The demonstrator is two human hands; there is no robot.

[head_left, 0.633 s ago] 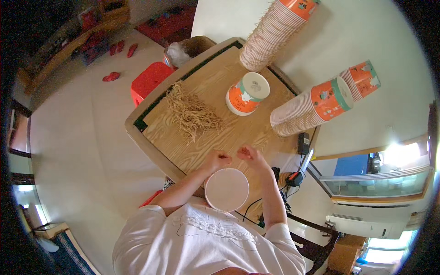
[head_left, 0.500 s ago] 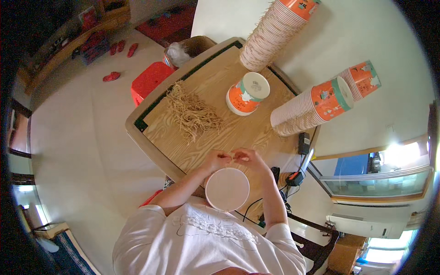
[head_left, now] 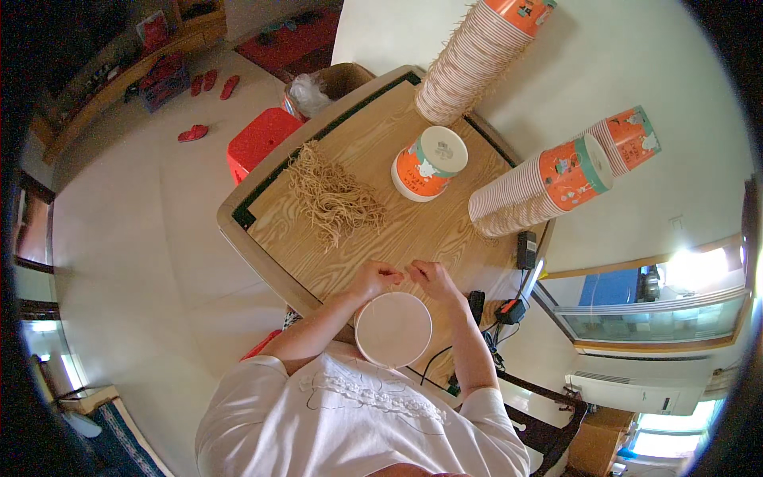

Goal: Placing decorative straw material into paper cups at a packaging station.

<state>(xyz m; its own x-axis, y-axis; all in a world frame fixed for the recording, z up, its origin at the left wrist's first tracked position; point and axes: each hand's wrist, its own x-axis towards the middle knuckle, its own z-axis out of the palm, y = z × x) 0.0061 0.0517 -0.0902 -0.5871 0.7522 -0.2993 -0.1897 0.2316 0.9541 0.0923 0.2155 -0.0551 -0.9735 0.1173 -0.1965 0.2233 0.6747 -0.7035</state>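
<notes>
A round white paper tub (head_left: 393, 331) sits close against my shirt, its pale circular face toward me. Just beyond its far rim, my left hand (head_left: 377, 278) is closed in a pinch. Beside it my right hand (head_left: 433, 280) is also closed, fingertips pressed together, with a small gap between the hands. A thin tan strand of twine seems to run between the fingertips; most of it is hidden by the fingers. A loose heap of tan twine (head_left: 338, 199) lies on the table ahead and to the left.
An orange and green tub (head_left: 421, 171) stands upside down on the wooden table (head_left: 318, 262). Tall stacks of nested tubs (head_left: 469, 67), (head_left: 517, 199) with twine ends sticking out are at the far side and right. A black adapter (head_left: 527, 249) and cables lie at the right edge; a red stool (head_left: 266, 139) stands left.
My right hand has turned and drawn slightly to the right, its fingers closing tighter, so the gap between the hands is wider. My left hand and the white tub stay nearly in place.
</notes>
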